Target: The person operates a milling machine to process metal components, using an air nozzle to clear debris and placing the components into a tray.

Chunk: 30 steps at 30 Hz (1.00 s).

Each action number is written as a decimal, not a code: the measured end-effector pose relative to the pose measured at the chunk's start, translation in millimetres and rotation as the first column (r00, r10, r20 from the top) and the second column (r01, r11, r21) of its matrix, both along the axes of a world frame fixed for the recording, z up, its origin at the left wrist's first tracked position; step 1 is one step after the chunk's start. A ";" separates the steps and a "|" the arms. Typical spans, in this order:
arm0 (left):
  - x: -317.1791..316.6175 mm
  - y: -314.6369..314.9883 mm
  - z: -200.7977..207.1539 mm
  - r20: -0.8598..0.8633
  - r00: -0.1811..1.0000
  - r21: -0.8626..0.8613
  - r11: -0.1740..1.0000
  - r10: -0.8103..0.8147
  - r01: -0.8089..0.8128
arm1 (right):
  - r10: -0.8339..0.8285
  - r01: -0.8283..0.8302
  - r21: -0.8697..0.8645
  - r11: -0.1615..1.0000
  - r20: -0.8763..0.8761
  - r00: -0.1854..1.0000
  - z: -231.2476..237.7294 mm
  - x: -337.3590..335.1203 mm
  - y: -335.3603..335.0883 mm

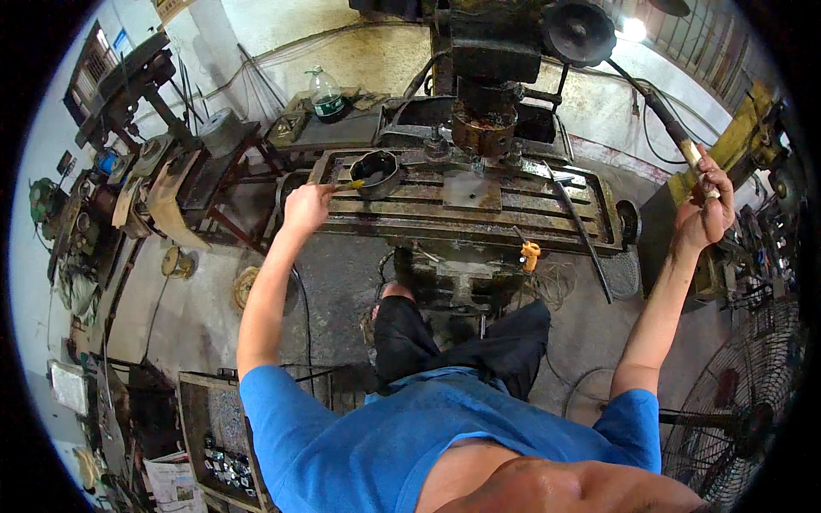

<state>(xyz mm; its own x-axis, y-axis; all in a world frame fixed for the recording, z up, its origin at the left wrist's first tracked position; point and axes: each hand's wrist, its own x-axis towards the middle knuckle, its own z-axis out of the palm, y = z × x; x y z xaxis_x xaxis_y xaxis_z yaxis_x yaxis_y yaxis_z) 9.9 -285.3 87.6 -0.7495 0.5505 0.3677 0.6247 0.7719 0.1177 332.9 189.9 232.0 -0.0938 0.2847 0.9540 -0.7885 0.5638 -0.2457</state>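
My left hand point(308, 208) is closed round a thin tool with a yellow part point(356, 184), which looks like a small brush. Its tip reaches over the rim of a dark round pot point(392, 181) with dark contents, standing on the slotted machine table point(410, 215). Raised at the right, my right hand point(706, 201) grips the pale wrapped end of a long dark lever point(671, 126). That lever runs up to the round black wheel point(578, 32) at the machine head. A flat square metal plate point(472, 193) with a small hole lies mid-table, below a rusty cylindrical part point(485, 124).
A long metal bar point(586, 235) leans across the table's right end. An orange object point(529, 255) hangs at its front edge. The floor fan point(753, 419) stands at my right, a crate of small metal parts point(227, 466) at lower left. A clear bottle point(325, 92) stands behind.
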 end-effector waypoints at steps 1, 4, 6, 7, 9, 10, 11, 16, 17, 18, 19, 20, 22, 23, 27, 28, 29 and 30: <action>1.9 -2.9 6.5 0.012 1.000 -0.020 1.000 0.001 -0.001 | -0.005 0.005 0.004 1.000 0.007 1.000 -0.6 1.4 2.1; -1.5 -9.3 14.0 0.004 1.000 0.029 0.999 0.023 -0.023 | -0.013 0.013 0.013 1.000 0.020 1.000 0.0 3.3 3.4; -10.2 -7.1 10.4 0.039 0.999 0.197 0.980 0.026 -0.033 | -0.018 0.017 0.016 1.000 0.018 1.000 1.1 3.9 1.8; -16.7 -6.9 5.6 0.093 0.995 0.294 0.954 0.032 -0.058 | -0.009 0.009 0.009 1.000 0.013 1.000 1.8 2.8 0.4; -32.4 -7.0 -12.3 0.203 0.979 0.472 0.873 0.026 -0.121 | 0.006 -0.006 -0.005 1.000 0.006 1.000 2.3 -0.7 -1.6; -35.7 -4.5 -21.6 0.270 0.961 0.480 0.858 0.052 -0.181 | 0.013 -0.013 -0.008 1.000 0.005 1.000 2.1 -0.4 -1.6; -38.1 -5.8 -30.0 0.288 0.955 0.440 0.877 0.062 -0.190 | 0.021 -0.021 -0.010 1.000 0.003 1.000 2.1 -0.9 -1.5; -12.9 -9.5 -23.5 0.282 0.945 0.360 0.894 0.168 -0.266 | 0.002 -0.003 -0.033 0.999 -0.019 1.000 -10.7 -0.6 -4.4; -17.6 -3.0 -28.6 0.257 0.957 0.377 0.898 0.136 -0.229 | -0.019 0.020 0.039 0.999 -0.019 1.000 -17.2 3.7 0.4; -12.1 6.0 -25.9 0.280 0.956 0.393 0.897 0.091 -0.200 | -0.029 0.029 0.043 0.999 -0.009 1.000 -16.0 5.0 0.6; -3.2 19.0 -26.3 0.308 0.950 0.409 0.895 0.046 -0.176 | -0.037 0.036 0.047 0.998 0.008 0.999 -14.3 4.9 -1.6; -0.5 36.6 -31.1 0.315 0.943 0.495 0.866 -0.107 -0.067 | -0.052 0.052 0.032 0.998 0.002 0.999 -9.2 4.3 -4.2; 20.9 86.2 -27.2 0.297 0.934 0.578 0.816 -0.199 -0.010 | -0.081 0.081 0.000 0.997 -0.004 0.997 1.1 2.4 -8.3; 16.2 108.3 -42.5 0.233 0.935 0.656 0.753 -0.268 0.052 | -0.063 0.063 -0.015 0.998 0.004 0.998 -0.3 2.0 -8.2; 6.9 188.5 -69.2 0.218 0.969 0.680 0.731 -0.116 -0.065 | -0.021 0.022 0.000 1.000 0.028 0.999 -8.6 0.8 -2.1; 8.4 203.3 -69.5 0.256 0.961 0.698 0.707 -0.101 -0.111 | -0.032 0.032 -0.001 0.999 0.025 0.999 -10.1 1.2 -2.4; 10.1 215.6 -70.0 0.295 0.952 0.714 0.682 -0.086 -0.160 | -0.041 0.041 -0.002 0.999 0.023 0.999 -10.2 0.1 -4.1; 12.6 224.8 -69.9 0.286 0.954 0.725 0.671 -0.091 -0.153 | -0.049 0.049 -0.008 0.999 0.019 0.999 -11.4 1.1 -4.6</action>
